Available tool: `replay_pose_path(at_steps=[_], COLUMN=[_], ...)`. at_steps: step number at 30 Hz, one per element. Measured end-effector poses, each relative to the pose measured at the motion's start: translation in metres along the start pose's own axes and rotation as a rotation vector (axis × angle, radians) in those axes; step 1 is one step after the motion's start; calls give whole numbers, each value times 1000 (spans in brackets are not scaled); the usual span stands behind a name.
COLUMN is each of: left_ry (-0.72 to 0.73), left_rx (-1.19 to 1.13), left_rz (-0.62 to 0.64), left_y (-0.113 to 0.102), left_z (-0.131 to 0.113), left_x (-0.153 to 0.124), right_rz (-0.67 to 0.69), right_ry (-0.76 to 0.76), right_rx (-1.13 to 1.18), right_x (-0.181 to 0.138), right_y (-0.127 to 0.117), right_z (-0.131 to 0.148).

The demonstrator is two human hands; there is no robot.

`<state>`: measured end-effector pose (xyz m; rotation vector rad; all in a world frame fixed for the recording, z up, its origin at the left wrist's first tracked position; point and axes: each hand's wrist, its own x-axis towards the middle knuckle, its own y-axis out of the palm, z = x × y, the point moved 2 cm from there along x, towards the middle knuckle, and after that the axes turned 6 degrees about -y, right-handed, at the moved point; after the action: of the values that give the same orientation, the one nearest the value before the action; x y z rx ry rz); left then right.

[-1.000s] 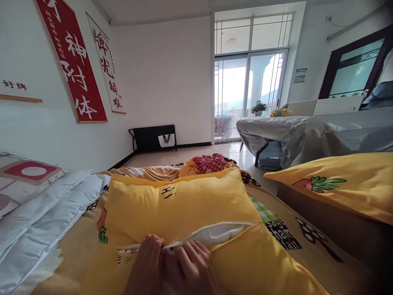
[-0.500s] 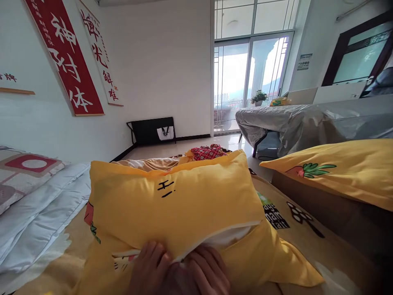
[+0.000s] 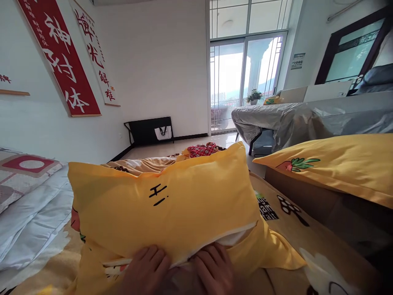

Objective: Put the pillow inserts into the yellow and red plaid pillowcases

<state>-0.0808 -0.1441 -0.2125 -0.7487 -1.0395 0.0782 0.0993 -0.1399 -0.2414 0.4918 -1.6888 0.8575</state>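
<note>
A yellow pillow (image 3: pixel 172 205) in a cartoon-print case stands tilted up on the bed in front of me. Its near edge is an opening where the white inner pillow (image 3: pixel 242 233) shows. My left hand (image 3: pixel 144 270) grips the case's lower edge at the opening, fingers curled over the fabric. My right hand (image 3: pixel 215 266) is pressed close beside it, fingers tucked under the case's upper flap. Both hands sit at the bottom of the view, partly cut off.
A white quilt (image 3: pixel 30 221) and patterned pillow (image 3: pixel 24 172) lie at left. A second yellow pillow (image 3: pixel 334 168) rests on a brown ledge at right. Red checked cloth (image 3: pixel 201 149) lies at the bed's far end. A covered table (image 3: pixel 294 119) stands beyond.
The pillow has been raised from lying flat to tilted up and pulled nearer and leftward. Both hands stay at the opening, now lower in view.
</note>
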Motion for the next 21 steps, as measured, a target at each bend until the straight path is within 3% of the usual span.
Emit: replay_pose_path(at_steps=[6,11,15,21], left_ry=[-15,-50,-64,-61], left_rx=[-133,-103,-68,-18], left_rz=[-36,-72,-162,-155], left_y=[2,3,4,13], left_z=[2,0,-20,-55], left_x=[1,3,17,48], right_rz=[-36,-111,-175,-194], right_ry=[13,48,57,39], right_rx=[-168,-191,-179,-193], right_x=[-3,-6,-7,-8], right_y=[-24,-22,-18,-21], right_z=[-6,-4,-3,-8])
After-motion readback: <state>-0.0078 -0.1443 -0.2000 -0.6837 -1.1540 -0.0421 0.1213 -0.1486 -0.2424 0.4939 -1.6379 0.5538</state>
